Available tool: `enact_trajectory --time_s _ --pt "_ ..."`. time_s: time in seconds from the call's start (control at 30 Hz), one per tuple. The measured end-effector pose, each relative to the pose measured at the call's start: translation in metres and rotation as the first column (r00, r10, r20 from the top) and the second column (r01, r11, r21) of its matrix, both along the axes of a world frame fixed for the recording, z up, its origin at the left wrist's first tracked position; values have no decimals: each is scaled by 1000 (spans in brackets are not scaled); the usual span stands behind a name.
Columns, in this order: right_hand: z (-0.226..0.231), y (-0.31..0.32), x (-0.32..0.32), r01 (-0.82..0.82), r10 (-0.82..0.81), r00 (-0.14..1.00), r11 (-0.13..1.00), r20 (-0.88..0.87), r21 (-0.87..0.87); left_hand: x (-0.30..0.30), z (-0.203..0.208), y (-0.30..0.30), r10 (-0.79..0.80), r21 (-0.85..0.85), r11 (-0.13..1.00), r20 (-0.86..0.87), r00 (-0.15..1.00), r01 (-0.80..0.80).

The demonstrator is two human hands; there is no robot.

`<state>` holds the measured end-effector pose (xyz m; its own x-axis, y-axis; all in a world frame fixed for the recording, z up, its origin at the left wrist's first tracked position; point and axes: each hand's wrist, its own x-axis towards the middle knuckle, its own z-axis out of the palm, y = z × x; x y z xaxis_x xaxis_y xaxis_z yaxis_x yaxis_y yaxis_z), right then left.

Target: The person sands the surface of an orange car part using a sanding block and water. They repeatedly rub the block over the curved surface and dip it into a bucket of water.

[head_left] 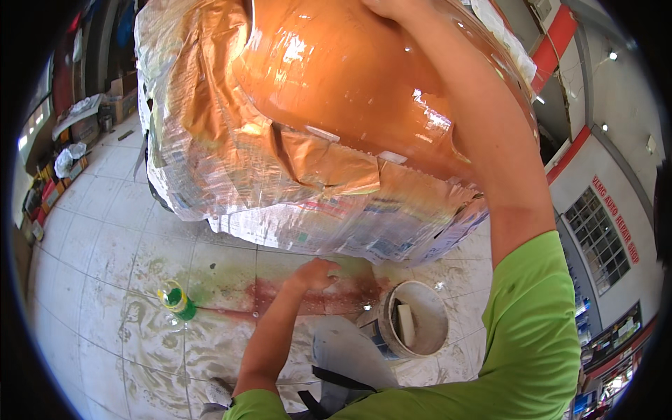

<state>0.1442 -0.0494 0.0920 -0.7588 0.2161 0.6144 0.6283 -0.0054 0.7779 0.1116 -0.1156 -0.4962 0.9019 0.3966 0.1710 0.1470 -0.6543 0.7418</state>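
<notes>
A glossy, wet orange car body panel fills the top of the view, its edges masked with paint-tinted newspaper. My right arm reaches up across it. My right hand rests at the panel's upper part, mostly cut off by the top edge, so its fingers and anything under them are hidden. Below the newspaper, my left hand hangs over the floor with loosely bent fingers and nothing visible in it. To its right, a whitish bucket stands on the floor, holding a pale block and a darker piece.
A green bottle with a yellow upper part stands on the wet tiled floor. Red and green stains spread beneath the newspaper. Boxes and bagged items line the far left. A building wall with a grilled window is at right.
</notes>
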Motion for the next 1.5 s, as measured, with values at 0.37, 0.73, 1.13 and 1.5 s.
enact_trajectory --time_s 0.37,0.73,1.13,1.5 --pt "-46 -26 63 -117 132 982 986 132 -118 -69 -8 23 135 38 991 -174 976 -130" --pt "-130 -81 114 -53 60 998 978 30 -202 -73 -13 32 57 -61 996 -166 984 -68" --pt "-75 -27 18 -101 101 995 993 -3 -56 -58 -26 30 37 -16 999 -108 993 -39" --pt "1 10 6 -74 75 997 997 31 -15 -48 2 21 49 -8 999 -131 990 -50"
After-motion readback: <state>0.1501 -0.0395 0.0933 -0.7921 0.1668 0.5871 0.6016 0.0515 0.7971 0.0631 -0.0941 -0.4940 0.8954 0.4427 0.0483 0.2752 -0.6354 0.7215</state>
